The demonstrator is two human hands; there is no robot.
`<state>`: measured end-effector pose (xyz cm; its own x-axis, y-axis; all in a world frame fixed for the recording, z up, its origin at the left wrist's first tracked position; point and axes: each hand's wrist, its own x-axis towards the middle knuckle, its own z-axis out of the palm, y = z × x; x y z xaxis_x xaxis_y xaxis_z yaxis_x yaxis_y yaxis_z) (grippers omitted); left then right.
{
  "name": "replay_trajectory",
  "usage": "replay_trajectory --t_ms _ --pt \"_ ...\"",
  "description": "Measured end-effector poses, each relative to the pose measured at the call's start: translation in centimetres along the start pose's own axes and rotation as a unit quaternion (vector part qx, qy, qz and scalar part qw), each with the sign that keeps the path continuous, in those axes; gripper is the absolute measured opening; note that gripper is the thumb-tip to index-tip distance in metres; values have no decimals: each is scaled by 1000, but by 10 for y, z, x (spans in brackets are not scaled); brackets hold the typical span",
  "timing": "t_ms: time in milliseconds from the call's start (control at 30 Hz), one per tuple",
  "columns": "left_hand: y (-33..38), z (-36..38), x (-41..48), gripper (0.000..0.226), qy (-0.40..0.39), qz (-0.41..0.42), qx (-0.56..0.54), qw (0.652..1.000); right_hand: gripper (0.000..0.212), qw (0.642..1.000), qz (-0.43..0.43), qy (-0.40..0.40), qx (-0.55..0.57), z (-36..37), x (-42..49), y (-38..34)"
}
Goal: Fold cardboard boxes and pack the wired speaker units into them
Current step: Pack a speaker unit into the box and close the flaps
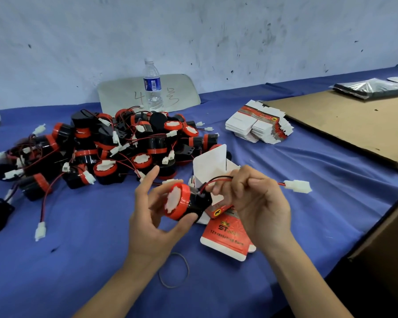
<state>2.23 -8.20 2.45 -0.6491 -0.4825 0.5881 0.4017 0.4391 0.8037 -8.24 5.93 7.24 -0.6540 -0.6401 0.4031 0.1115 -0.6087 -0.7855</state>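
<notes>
My left hand (151, 216) grips a black speaker unit (182, 201) with a red rim and white face, held above the blue cloth. My right hand (257, 200) pinches that unit's red and black wire (218, 180); its white connector (298, 186) sticks out to the right. An opened red and white box (225, 235) lies under my hands, its white flap (210, 161) standing up behind them. A large pile of speaker units (115, 145) with tangled wires lies at the left. A stack of flat boxes (260, 126) sits at the back right.
A water bottle (152, 84) stands behind the pile, in front of a grey board (124, 92). A brown cardboard sheet (345, 125) covers the right side, with dark plastic bags (368, 88) on it. A rubber band (174, 269) lies near me. A brown carton (386, 244) stands at the right edge.
</notes>
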Motion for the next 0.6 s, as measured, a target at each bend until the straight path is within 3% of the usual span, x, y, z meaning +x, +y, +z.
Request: replay_trajectory --t_ms 133,267,367,433,500,600 --pt "-3 -2 2 87 23 25 30 999 31 991 -42 48 -118 1 -1 -4" --pt "-1 0 2 77 50 78 43 995 10 970 -40 26 -238 17 -8 6" --pt "-1 -1 2 74 48 116 68 990 49 941 -68 13 -331 25 -13 17" --pt "0 -3 1 77 25 159 94 983 62 915 -98 10 -392 27 -15 21" --pt "1 -2 2 80 6 184 104 977 62 901 -129 24 -413 27 -16 22" --pt "3 5 2 83 -13 169 89 982 52 909 -169 63 -377 26 -13 17"
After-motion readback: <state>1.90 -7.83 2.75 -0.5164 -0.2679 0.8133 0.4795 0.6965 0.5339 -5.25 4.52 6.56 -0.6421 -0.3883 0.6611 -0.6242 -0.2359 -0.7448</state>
